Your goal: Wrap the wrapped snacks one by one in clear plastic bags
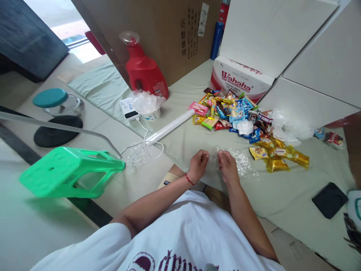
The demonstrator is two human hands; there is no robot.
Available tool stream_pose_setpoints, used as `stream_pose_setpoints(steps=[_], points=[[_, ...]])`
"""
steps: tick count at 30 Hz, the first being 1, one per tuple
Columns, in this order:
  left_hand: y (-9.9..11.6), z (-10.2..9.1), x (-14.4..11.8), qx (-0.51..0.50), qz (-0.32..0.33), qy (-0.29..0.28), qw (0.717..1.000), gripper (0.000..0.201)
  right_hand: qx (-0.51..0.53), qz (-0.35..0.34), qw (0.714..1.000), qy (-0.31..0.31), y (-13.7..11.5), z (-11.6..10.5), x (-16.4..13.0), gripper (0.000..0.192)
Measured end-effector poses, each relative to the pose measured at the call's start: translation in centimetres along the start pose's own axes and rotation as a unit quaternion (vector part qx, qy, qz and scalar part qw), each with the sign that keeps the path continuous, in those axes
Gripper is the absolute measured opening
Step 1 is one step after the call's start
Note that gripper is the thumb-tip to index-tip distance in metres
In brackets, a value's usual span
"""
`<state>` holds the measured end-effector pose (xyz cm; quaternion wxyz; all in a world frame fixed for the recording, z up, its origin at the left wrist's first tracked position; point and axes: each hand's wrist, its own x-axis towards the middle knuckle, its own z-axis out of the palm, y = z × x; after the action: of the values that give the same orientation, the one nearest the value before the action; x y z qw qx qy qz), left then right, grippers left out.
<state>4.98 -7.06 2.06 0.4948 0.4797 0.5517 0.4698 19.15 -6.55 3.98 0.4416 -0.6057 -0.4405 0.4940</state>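
My left hand (199,165), with a red cord at its wrist, is closed in a pinch over my lap. Close by on the right, my right hand (228,165) pinches too. A thin clear plastic bag (214,155) stretches between the fingertips of both hands; its far edge is hard to make out. More crinkled clear plastic (244,162) lies on the cloth just right of my right hand. Beyond the hands is a pile of wrapped snacks (225,109), with several yellow packets (278,154) to its right.
A white tube (170,128) and a white cable (145,135) lie left of the snacks. Behind stand a red jug (146,71), a bag-topped tub (149,113) and a Wahaha box (239,79). A green stool (64,171) is at left, a black square (329,200) at right.
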Motion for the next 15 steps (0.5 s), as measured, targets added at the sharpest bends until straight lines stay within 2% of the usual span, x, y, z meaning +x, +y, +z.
stream_pose_setpoints(steps=[3,5,9,13,15], points=[[0.1,0.3,-0.5,0.036,0.043,-0.006,0.998,0.014,-0.014,-0.003,1.000,0.021,-0.1,0.3,0.3,0.041],[-0.2,0.5,-0.6,0.049,0.055,-0.012,0.997,0.014,-0.012,-0.004,1.000,0.010,-0.2,0.4,0.5,0.036],[-0.8,0.2,-0.7,0.034,0.026,-0.023,0.999,0.018,0.006,0.003,1.000,-0.015,-0.4,0.4,0.3,0.027],[-0.1,-0.2,-0.1,-0.006,0.021,0.024,0.999,0.024,-0.008,-0.009,1.000,-0.028,-0.3,0.5,-0.2,0.025],[0.5,-0.2,0.6,-0.040,-0.002,0.036,0.999,0.028,-0.015,-0.016,0.999,-0.038,-0.1,0.5,-0.4,0.024]])
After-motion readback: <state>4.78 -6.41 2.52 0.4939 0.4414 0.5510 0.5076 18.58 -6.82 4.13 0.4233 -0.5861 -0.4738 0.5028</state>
